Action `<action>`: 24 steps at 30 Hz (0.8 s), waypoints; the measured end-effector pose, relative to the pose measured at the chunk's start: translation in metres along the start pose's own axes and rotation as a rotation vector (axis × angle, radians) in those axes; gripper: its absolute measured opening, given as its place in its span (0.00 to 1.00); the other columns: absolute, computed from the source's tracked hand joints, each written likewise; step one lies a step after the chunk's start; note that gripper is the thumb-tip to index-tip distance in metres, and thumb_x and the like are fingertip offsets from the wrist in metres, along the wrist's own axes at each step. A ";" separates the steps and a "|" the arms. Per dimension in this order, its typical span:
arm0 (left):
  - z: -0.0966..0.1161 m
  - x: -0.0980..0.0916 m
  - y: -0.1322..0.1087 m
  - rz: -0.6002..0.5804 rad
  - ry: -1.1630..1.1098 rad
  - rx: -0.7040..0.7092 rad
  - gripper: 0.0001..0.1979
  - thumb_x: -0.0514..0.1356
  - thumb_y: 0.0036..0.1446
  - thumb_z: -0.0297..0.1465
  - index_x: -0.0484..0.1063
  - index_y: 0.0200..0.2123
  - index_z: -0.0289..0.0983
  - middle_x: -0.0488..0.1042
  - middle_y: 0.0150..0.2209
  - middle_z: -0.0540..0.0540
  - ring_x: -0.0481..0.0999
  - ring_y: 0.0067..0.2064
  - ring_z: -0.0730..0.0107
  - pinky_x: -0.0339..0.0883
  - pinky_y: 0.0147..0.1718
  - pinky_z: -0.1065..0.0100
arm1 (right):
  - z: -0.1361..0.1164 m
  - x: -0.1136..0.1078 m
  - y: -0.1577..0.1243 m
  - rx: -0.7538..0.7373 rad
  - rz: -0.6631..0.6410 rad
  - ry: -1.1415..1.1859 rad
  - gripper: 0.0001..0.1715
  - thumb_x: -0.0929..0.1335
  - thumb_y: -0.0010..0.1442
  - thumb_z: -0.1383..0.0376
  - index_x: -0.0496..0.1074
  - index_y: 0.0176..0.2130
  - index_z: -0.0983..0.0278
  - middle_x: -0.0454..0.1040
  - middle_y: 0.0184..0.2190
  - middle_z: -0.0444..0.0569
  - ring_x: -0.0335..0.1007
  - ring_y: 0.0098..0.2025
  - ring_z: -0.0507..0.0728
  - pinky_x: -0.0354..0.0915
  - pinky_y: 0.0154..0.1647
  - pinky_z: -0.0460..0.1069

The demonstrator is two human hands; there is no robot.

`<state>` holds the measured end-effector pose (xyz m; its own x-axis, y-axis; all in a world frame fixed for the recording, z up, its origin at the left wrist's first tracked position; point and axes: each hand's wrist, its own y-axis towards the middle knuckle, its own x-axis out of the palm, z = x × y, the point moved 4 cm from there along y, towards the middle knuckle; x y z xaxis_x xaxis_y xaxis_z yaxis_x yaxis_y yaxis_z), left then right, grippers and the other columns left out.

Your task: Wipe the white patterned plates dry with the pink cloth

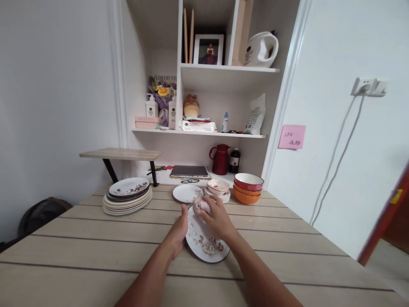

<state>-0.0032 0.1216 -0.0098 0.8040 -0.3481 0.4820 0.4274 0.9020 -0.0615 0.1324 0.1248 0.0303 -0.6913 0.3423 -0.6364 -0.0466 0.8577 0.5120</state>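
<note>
My left hand (179,232) grips the left edge of a white plate (207,238) with brown flowers and a dark rim, which is tilted above the table. Its thumb shows at the edge; the other fingers are hidden behind the plate. In my right hand (217,215) a bunched pale cloth (201,205) presses on the plate's upper part. Just beyond lies another flowered white plate (185,193), flat on the table. To its right stands a pile of small dishes with a pinkish square bowl (218,185) on top.
A tall stack of plates (128,200) stands at the left by a small raised shelf (119,154). Nested orange and red bowls (247,194) are at the right. Behind are a closed laptop (189,171), glasses (190,181), a red jug (220,160) and a dark bottle (234,160).
</note>
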 end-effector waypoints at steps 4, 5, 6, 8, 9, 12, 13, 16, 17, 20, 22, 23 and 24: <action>0.000 0.001 -0.001 -0.009 0.047 0.070 0.36 0.53 0.54 0.54 0.66 0.58 0.37 0.77 0.49 0.36 0.74 0.53 0.54 0.66 0.50 0.57 | -0.018 0.001 -0.003 -0.167 -0.030 -0.109 0.25 0.68 0.57 0.60 0.69 0.55 0.53 0.63 0.56 0.51 0.58 0.57 0.62 0.56 0.56 0.57; 0.001 0.002 -0.002 -0.013 0.051 0.089 0.35 0.54 0.54 0.53 0.66 0.58 0.36 0.77 0.49 0.36 0.74 0.53 0.54 0.66 0.50 0.57 | -0.022 0.001 -0.004 -0.227 -0.062 -0.131 0.25 0.69 0.57 0.62 0.69 0.55 0.51 0.64 0.56 0.50 0.59 0.56 0.62 0.56 0.56 0.57; 0.001 0.002 -0.003 -0.016 0.055 0.102 0.34 0.55 0.54 0.52 0.66 0.58 0.36 0.77 0.48 0.36 0.74 0.53 0.53 0.66 0.50 0.58 | -0.026 0.002 -0.005 -0.279 -0.092 -0.148 0.25 0.69 0.57 0.64 0.69 0.54 0.49 0.64 0.57 0.48 0.59 0.55 0.61 0.56 0.55 0.57; 0.002 0.002 -0.004 -0.010 0.065 0.113 0.34 0.58 0.53 0.50 0.67 0.57 0.34 0.78 0.47 0.35 0.74 0.52 0.53 0.66 0.49 0.58 | -0.030 0.002 -0.006 -0.338 -0.133 -0.172 0.26 0.69 0.57 0.67 0.70 0.53 0.47 0.64 0.57 0.46 0.59 0.55 0.61 0.56 0.54 0.57; 0.003 0.002 -0.005 -0.005 0.074 0.114 0.34 0.59 0.53 0.50 0.67 0.57 0.34 0.78 0.46 0.35 0.75 0.52 0.53 0.66 0.49 0.58 | -0.029 0.001 -0.005 -0.338 -0.136 -0.180 0.26 0.69 0.56 0.68 0.70 0.53 0.47 0.64 0.57 0.46 0.59 0.55 0.61 0.55 0.54 0.57; 0.003 0.002 -0.004 0.012 0.123 0.114 0.33 0.61 0.52 0.48 0.67 0.56 0.33 0.79 0.45 0.35 0.76 0.50 0.53 0.67 0.48 0.59 | -0.020 -0.003 0.003 -0.244 -0.089 -0.170 0.27 0.69 0.55 0.69 0.71 0.53 0.50 0.66 0.55 0.48 0.59 0.54 0.60 0.55 0.54 0.56; 0.003 0.002 -0.004 0.024 0.141 0.115 0.32 0.62 0.52 0.47 0.68 0.56 0.33 0.79 0.45 0.36 0.76 0.50 0.54 0.68 0.47 0.60 | -0.017 -0.005 0.006 -0.203 -0.071 -0.159 0.26 0.69 0.55 0.69 0.71 0.53 0.51 0.66 0.55 0.49 0.60 0.54 0.60 0.55 0.54 0.55; 0.002 0.001 -0.003 0.095 0.162 0.119 0.30 0.64 0.50 0.45 0.70 0.53 0.33 0.80 0.43 0.37 0.78 0.45 0.54 0.70 0.42 0.62 | -0.009 -0.009 0.010 -0.120 -0.050 -0.168 0.25 0.69 0.55 0.69 0.72 0.52 0.54 0.68 0.51 0.51 0.61 0.53 0.60 0.56 0.52 0.53; 0.002 0.001 -0.003 0.123 0.155 0.122 0.30 0.66 0.49 0.44 0.71 0.52 0.33 0.80 0.42 0.37 0.79 0.43 0.54 0.71 0.40 0.62 | -0.007 -0.011 0.010 -0.101 -0.052 -0.192 0.24 0.68 0.55 0.68 0.72 0.52 0.54 0.69 0.50 0.50 0.62 0.52 0.60 0.56 0.51 0.52; 0.000 0.000 -0.004 0.218 0.113 0.125 0.27 0.69 0.47 0.39 0.73 0.50 0.33 0.81 0.36 0.38 0.81 0.38 0.55 0.72 0.37 0.62 | 0.004 -0.022 0.009 -0.001 -0.047 -0.286 0.23 0.68 0.55 0.69 0.72 0.50 0.54 0.70 0.46 0.50 0.64 0.48 0.59 0.57 0.45 0.50; -0.001 -0.001 -0.005 0.281 0.078 0.122 0.25 0.69 0.46 0.35 0.74 0.47 0.32 0.81 0.34 0.39 0.81 0.36 0.56 0.73 0.37 0.62 | 0.015 -0.032 0.006 0.086 -0.057 -0.342 0.19 0.68 0.54 0.69 0.73 0.46 0.56 0.71 0.43 0.50 0.66 0.44 0.58 0.56 0.39 0.48; -0.001 -0.002 -0.005 0.306 0.056 0.113 0.24 0.69 0.46 0.34 0.74 0.47 0.32 0.81 0.33 0.39 0.81 0.36 0.56 0.73 0.37 0.62 | 0.021 -0.038 0.005 0.123 -0.074 -0.365 0.16 0.68 0.54 0.69 0.73 0.44 0.57 0.71 0.41 0.49 0.66 0.42 0.57 0.55 0.36 0.47; -0.002 -0.003 -0.005 0.324 0.034 0.100 0.22 0.69 0.47 0.34 0.74 0.46 0.32 0.81 0.33 0.38 0.81 0.36 0.56 0.73 0.37 0.61 | 0.027 -0.042 0.004 0.152 -0.103 -0.379 0.14 0.68 0.53 0.68 0.73 0.41 0.58 0.71 0.39 0.48 0.67 0.39 0.56 0.54 0.34 0.47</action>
<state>-0.0072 0.1175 -0.0123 0.9056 -0.0462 0.4217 0.1062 0.9871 -0.1201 0.1805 0.1236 0.0436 -0.3728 0.3447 -0.8615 0.0253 0.9319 0.3619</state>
